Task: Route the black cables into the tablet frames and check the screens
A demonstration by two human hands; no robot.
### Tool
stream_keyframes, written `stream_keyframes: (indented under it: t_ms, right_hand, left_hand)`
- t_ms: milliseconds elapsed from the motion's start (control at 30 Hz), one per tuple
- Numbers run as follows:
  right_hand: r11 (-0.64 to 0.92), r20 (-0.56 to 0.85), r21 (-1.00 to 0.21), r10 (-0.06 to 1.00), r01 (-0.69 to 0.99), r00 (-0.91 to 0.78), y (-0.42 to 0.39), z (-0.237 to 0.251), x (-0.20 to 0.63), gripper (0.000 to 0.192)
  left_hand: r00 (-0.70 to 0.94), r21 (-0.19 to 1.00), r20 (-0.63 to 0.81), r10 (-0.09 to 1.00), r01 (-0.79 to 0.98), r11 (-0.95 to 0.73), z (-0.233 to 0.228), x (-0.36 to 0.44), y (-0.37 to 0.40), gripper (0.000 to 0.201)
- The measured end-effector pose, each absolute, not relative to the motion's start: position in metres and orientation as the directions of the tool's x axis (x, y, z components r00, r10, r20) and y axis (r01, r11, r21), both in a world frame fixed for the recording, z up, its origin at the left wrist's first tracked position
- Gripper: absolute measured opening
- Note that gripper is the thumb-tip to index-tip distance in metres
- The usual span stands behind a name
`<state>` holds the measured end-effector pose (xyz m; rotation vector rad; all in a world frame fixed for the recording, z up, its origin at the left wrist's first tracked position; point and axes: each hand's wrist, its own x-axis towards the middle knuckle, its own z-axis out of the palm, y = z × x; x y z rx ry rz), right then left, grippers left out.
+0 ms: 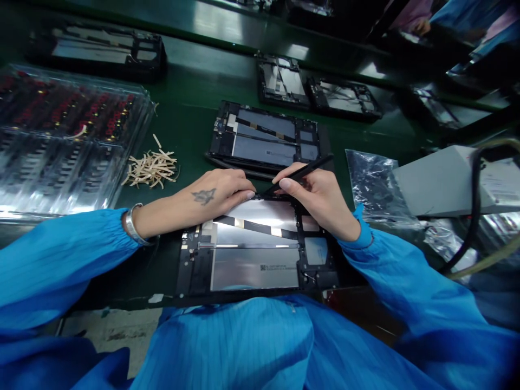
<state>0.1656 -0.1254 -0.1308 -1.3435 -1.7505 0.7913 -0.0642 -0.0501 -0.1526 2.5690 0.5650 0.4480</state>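
An opened tablet (255,265) lies on the bench close to my body, its silver battery and dark ribbon cable exposed. My left hand (227,190) rests on its far edge, fingers curled together and the thumb beside them. Whatever may be pinched at those fingertips is too small to make out. In my right hand (314,189) are black tweezers (303,172), slanted with the tips down at the tablet's far edge, just right of my left fingertips. Just beyond lies a second opened tablet (264,135).
To the left are clear plastic trays (134,124) of small parts and a pile of thin beige strips (152,168). More opened tablets (284,81) lie farther back. At right are a plastic bag (369,179), a grey box (434,179) and a black cable (475,200). Another person's hand (421,27) shows at upper right.
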Motion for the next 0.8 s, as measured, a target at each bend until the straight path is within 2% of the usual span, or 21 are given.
stream_keyframes:
  t_ms: [267,533,667,800]
  right_hand:
    - [0.338,0.266,-0.779,0.941,0.528,-0.209,-0.1248,-0.1313,0.1655,0.020]
    - [0.363,0.284,-0.754,0.932,0.547,-0.226,-0.1258,-0.1309,0.1641,0.020]
    - [0.321,0.257,-0.778,0.947,0.540,-0.192,-0.1243,-0.1309,0.1651,0.021]
    - [0.211,0.198,-0.847,0.977,0.488,-0.079,-0.1268,-0.1301,0.1647,0.024]
  left_hand:
    - [0.867,0.496,0.220,0.447,0.295,-0.817,-0.1506,-0.0621,-0.0502,0.028]
    - [0.868,0.494,0.209,0.451,0.304,-0.815,-0.1474,-0.0630,-0.0519,0.028]
    - [0.872,0.502,0.216,0.440,0.287,-0.816,-0.1512,-0.0639,-0.0478,0.028]
    - [0.863,0.491,0.225,0.452,0.300,-0.818,-0.1524,-0.0632,-0.0525,0.031]
